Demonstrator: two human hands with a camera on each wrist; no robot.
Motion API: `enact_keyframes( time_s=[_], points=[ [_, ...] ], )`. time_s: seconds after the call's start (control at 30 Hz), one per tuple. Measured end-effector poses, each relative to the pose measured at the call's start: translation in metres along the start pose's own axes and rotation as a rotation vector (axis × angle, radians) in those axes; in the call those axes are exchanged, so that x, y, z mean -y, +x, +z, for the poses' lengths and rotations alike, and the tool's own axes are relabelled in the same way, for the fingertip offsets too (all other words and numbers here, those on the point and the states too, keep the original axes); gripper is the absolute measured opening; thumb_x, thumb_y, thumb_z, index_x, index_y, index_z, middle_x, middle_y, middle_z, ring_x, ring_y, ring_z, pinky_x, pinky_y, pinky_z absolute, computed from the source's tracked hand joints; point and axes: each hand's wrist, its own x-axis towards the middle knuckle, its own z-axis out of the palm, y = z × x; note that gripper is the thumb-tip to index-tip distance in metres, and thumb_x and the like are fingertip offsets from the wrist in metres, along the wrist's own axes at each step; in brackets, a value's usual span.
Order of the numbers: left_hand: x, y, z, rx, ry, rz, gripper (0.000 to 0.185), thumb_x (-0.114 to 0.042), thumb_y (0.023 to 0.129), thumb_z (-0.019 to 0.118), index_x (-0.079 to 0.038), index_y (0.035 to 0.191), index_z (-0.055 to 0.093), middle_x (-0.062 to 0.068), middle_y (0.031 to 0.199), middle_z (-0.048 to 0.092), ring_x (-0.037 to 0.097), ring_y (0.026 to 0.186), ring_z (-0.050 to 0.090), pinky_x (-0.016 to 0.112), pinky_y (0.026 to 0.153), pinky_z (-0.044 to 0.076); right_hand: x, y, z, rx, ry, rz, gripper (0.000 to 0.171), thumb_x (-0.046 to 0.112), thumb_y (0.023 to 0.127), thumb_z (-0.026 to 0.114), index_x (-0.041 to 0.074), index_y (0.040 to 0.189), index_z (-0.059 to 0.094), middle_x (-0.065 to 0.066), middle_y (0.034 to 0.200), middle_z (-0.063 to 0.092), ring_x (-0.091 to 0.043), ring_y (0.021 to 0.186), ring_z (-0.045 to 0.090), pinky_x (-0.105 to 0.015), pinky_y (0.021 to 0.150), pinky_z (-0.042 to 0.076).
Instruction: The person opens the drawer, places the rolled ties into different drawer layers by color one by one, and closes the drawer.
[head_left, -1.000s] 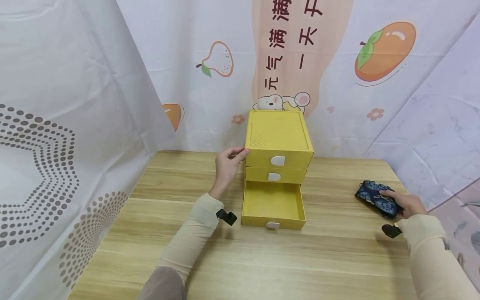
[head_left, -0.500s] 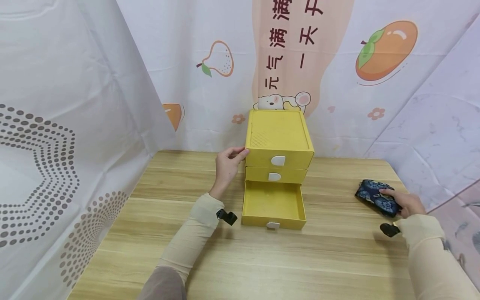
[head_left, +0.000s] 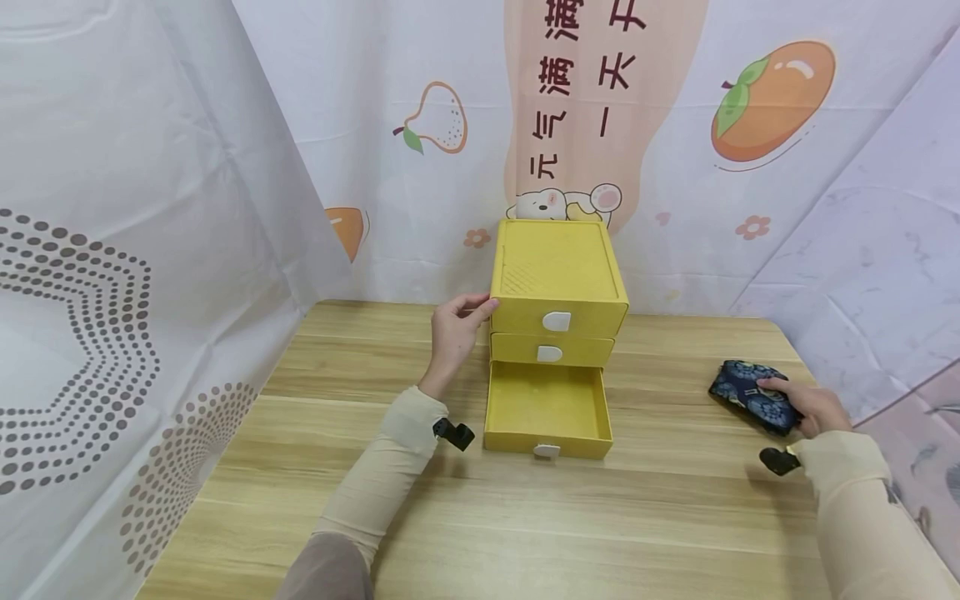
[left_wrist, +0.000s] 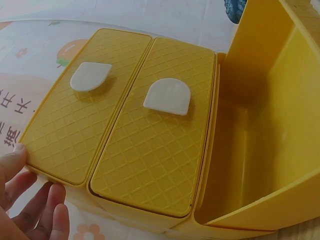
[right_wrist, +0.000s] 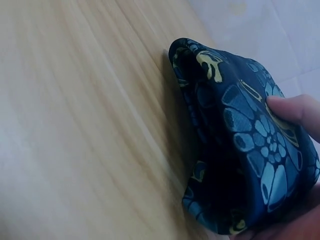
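Note:
A yellow three-drawer cabinet (head_left: 557, 260) stands at the back middle of the table. Its bottom drawer (head_left: 513, 442) is pulled out and bare inside; the upper two are pushed in, with white tabs on their fronts. My left hand (head_left: 454, 335) rests at the cabinet's upper left front corner, thumb on the edge and loosely bent fingers along the side. At the right, my right hand (head_left: 821, 408) grips a dark blue floral folded cloth (head_left: 750, 390), thumb on top and fingers underneath. The right wrist view shows the cloth (right_wrist: 265, 135) with its folded end gaping, low over the wood.
The wood-grain table (head_left: 600, 525) stretches in front of the cabinet and to both sides. A printed white curtain (head_left: 420, 50) hangs right behind the cabinet. More hanging fabric (head_left: 892, 275) borders the table on the right, and dotted fabric (head_left: 135, 350) on the left.
Little differs: the cloth in my right hand shifts very slightly. My left hand, the cabinet and the pulled-out drawer keep their places.

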Motion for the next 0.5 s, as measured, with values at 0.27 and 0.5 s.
enact_keyframes(
  time_s=[0.27, 0.5],
  points=[
    [-0.001, -0.0007, -0.0002, 0.0, -0.012, -0.013, 0.027, -0.026, 0.085, 0.077, -0.005, 0.102, 0.075, 0.016, 0.098, 0.075, 0.033, 0.086, 0.071, 0.02, 0.068, 0.053, -0.0035, 0.0027, -0.0031, 0.043, -0.099, -0.023, 0.112, 0.047, 0.087, 0.067, -0.017, 0.147, -0.002, -0.015, 0.112, 0.05, 0.0, 0.07, 0.052, -0.023, 0.07, 0.056],
    [-0.0019, -0.0006, -0.0003, -0.004, 0.003, -0.036, 0.027, -0.028, 0.085, 0.077, -0.008, 0.103, 0.075, 0.013, 0.097, 0.075, 0.026, 0.084, 0.07, 0.025, 0.072, 0.055, -0.0034, 0.0035, -0.0042, 0.151, -0.16, -0.08, 0.106, 0.048, 0.09, 0.064, -0.019, 0.146, 0.004, -0.006, 0.108, 0.052, 0.003, 0.074, 0.053, -0.022, 0.075, 0.056]
  ],
)
